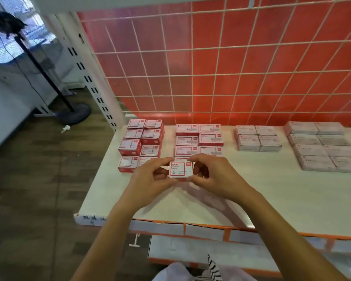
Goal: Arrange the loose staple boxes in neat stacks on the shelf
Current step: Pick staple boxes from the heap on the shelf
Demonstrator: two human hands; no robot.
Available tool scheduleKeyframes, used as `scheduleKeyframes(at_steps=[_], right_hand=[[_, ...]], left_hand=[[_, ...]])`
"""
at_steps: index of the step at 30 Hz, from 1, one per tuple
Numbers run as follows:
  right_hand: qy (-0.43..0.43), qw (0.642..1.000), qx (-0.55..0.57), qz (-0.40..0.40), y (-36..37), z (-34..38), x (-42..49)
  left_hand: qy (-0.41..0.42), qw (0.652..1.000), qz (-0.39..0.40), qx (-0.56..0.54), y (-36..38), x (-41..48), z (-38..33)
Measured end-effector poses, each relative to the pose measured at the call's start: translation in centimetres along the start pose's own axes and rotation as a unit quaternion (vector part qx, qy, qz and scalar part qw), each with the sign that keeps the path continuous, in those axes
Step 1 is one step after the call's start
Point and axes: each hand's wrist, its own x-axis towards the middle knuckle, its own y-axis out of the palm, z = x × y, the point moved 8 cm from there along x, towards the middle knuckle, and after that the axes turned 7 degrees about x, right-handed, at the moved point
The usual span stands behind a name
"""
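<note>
A person holds one staple box [180, 169] between both hands, low over the white shelf [272, 195]. The left hand [150, 175] has its fingers curled round the box's left edge, and the right hand [213, 175] pinches the right edge with thumb and fingertips, so each grip is closed on the same box. The box lies flat, its white top with the red border facing up. It sits at the near end of the middle group of boxes [199, 138]. Whether it touches a box underneath cannot be told, as the hands hide what is below it.

The middle group stands in two neat columns running back toward the red back panel [211, 67], which is covered by a white wire grid. Just left of it, the left group of boxes [141, 142] also forms two columns, with stacks of uneven height; the near boxes are partly hidden by the left hand. To the right, well apart from the hands, lie a square block of pale packs [258, 138] and a larger block of pale packs [320, 147] near the right edge of the view.

A slotted white post [93, 84] rises at the shelf's back left corner. Beyond it, a fan stand [73, 114] rests on the wooden floor [39, 179].
</note>
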Motion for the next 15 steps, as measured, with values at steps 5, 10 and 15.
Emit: scheduleKeyframes(at_steps=[5,10,15], right_hand=[[0.008,1.000,-0.012,-0.020,2.1,1.8,2.9],[0.025,0.998,-0.038,-0.047,3.3,2.6,5.6],[0.034,0.996,-0.053,-0.068,3.9,3.7,7.4]], left_hand=[[0.022,0.992,-0.077,0.101,-3.4,-0.5,2.3],[0.046,0.979,-0.130,0.148,-5.4,-0.8,3.4],[0.030,0.976,-0.146,0.156,-6.7,-0.3,5.4]])
